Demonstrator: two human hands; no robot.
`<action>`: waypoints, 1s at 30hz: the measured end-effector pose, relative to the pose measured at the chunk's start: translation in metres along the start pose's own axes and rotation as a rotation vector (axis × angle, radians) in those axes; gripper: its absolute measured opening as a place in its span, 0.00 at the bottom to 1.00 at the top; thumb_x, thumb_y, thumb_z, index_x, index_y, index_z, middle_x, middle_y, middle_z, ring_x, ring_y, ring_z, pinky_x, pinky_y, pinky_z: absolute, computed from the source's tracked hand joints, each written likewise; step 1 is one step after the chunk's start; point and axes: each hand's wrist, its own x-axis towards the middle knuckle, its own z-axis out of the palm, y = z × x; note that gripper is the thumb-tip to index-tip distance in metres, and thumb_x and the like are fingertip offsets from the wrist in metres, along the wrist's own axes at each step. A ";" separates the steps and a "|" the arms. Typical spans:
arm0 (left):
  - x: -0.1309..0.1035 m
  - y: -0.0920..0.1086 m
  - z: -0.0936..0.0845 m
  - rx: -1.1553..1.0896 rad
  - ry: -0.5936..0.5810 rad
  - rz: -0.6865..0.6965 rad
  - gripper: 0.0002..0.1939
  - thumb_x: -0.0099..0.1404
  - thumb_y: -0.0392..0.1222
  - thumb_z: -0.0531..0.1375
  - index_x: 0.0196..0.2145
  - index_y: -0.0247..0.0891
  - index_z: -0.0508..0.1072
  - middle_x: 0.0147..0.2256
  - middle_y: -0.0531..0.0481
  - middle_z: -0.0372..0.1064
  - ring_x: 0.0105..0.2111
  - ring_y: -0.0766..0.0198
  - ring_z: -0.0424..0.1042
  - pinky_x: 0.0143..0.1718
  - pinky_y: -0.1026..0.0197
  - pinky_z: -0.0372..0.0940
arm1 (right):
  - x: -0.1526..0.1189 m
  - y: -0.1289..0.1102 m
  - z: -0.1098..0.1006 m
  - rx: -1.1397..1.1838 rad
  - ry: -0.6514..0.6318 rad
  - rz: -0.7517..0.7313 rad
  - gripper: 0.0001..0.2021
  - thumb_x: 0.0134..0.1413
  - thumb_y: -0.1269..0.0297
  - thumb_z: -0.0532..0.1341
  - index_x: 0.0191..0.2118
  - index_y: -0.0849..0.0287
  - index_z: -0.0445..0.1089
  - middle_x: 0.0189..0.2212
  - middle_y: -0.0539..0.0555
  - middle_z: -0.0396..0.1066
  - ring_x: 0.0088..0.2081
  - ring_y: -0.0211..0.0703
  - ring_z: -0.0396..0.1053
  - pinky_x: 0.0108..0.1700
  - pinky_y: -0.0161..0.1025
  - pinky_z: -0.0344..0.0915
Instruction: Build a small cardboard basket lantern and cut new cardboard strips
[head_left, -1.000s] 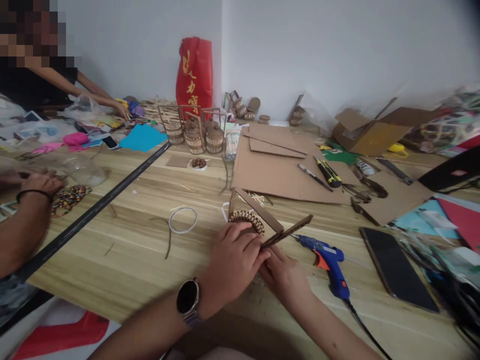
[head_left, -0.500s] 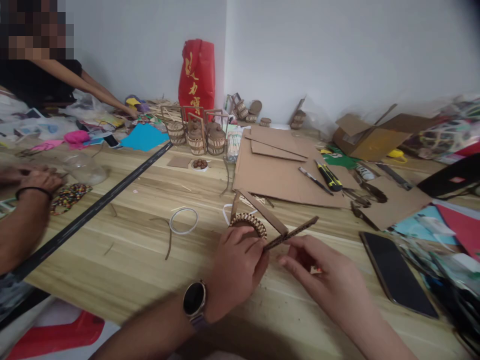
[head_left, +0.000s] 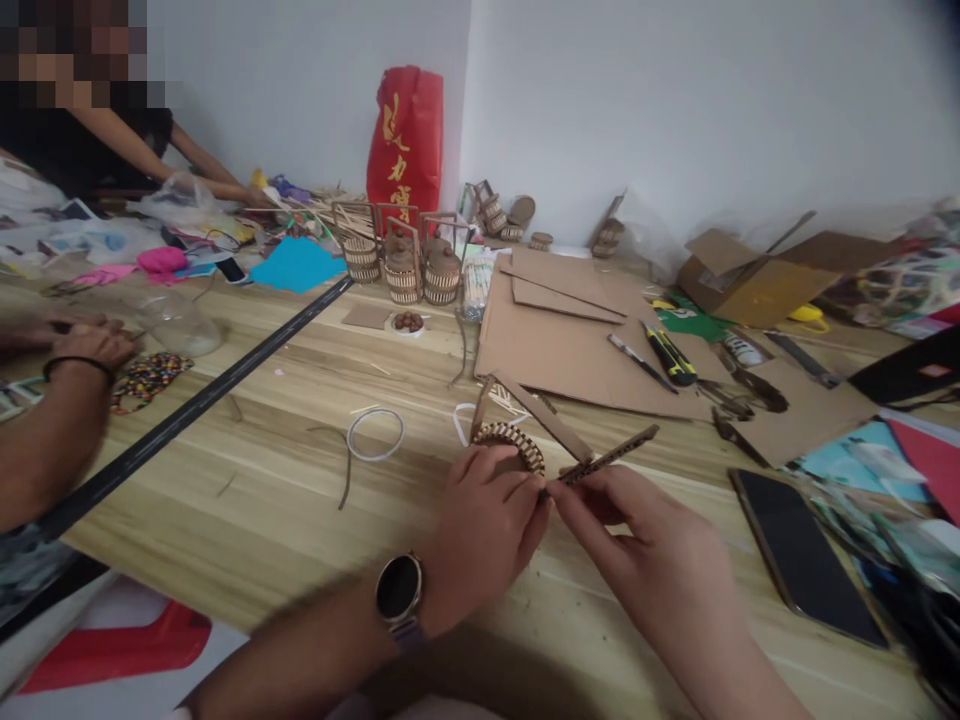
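A small round basket (head_left: 525,440) with a light and dark checkered rim lies tipped on the wooden table, its opening towards me. My left hand (head_left: 495,510), with a watch on the wrist, is closed on its near side. A brown cardboard handle (head_left: 551,420) rises from the basket and bends at a corner on the right. My right hand (head_left: 645,540) pinches the strip of that handle close to the basket's right edge, thumb and fingertips together. Both hands' fingertips nearly meet there. A white ring (head_left: 376,435) lies left of the basket.
Cardboard sheets (head_left: 555,350) carry a yellow-black cutter (head_left: 670,355) and a pen. A phone (head_left: 806,555) lies at right. Finished small baskets (head_left: 403,265) stand before a red bag (head_left: 405,140). At left, a person's hands (head_left: 94,345) work near colourful beads (head_left: 152,380); another person reaches at back left.
My right thumb and fingers have closed on the handle strip beside the basket; before, the thumb was apart from it. The whole view has shifted slightly.
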 end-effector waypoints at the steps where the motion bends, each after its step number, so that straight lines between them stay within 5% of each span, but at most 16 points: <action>1: 0.000 0.000 0.000 -0.001 -0.003 -0.004 0.09 0.71 0.38 0.54 0.41 0.36 0.74 0.40 0.49 0.78 0.51 0.49 0.67 0.51 0.44 0.62 | -0.001 0.000 0.000 -0.001 0.002 -0.006 0.17 0.64 0.53 0.56 0.27 0.55 0.68 0.20 0.49 0.71 0.20 0.36 0.70 0.21 0.32 0.62; 10: 0.001 -0.006 -0.011 0.030 -0.123 0.010 0.13 0.72 0.45 0.55 0.48 0.37 0.73 0.44 0.46 0.77 0.55 0.49 0.64 0.54 0.43 0.61 | -0.006 0.004 0.000 -0.041 -0.023 0.032 0.15 0.63 0.53 0.58 0.28 0.55 0.68 0.21 0.48 0.72 0.21 0.37 0.71 0.23 0.32 0.62; 20: -0.009 -0.026 -0.040 0.086 0.041 -0.047 0.09 0.69 0.43 0.60 0.43 0.38 0.75 0.44 0.46 0.76 0.53 0.50 0.66 0.56 0.43 0.62 | -0.005 0.003 0.000 -0.070 -0.028 0.066 0.15 0.62 0.52 0.58 0.28 0.55 0.70 0.21 0.48 0.73 0.20 0.36 0.70 0.21 0.33 0.58; 25: -0.013 -0.034 -0.035 0.047 0.003 -0.088 0.18 0.69 0.47 0.59 0.53 0.38 0.70 0.59 0.36 0.62 0.60 0.48 0.61 0.60 0.40 0.59 | -0.005 0.001 0.000 -0.078 -0.004 0.075 0.16 0.63 0.51 0.57 0.28 0.54 0.71 0.20 0.49 0.73 0.19 0.37 0.70 0.20 0.33 0.57; 30: -0.019 -0.045 -0.025 -0.117 -0.160 -0.204 0.33 0.61 0.51 0.66 0.60 0.38 0.62 0.67 0.29 0.44 0.68 0.42 0.46 0.63 0.36 0.55 | -0.004 -0.001 0.001 -0.072 0.014 0.057 0.18 0.63 0.51 0.56 0.28 0.55 0.71 0.19 0.48 0.73 0.17 0.35 0.69 0.19 0.32 0.57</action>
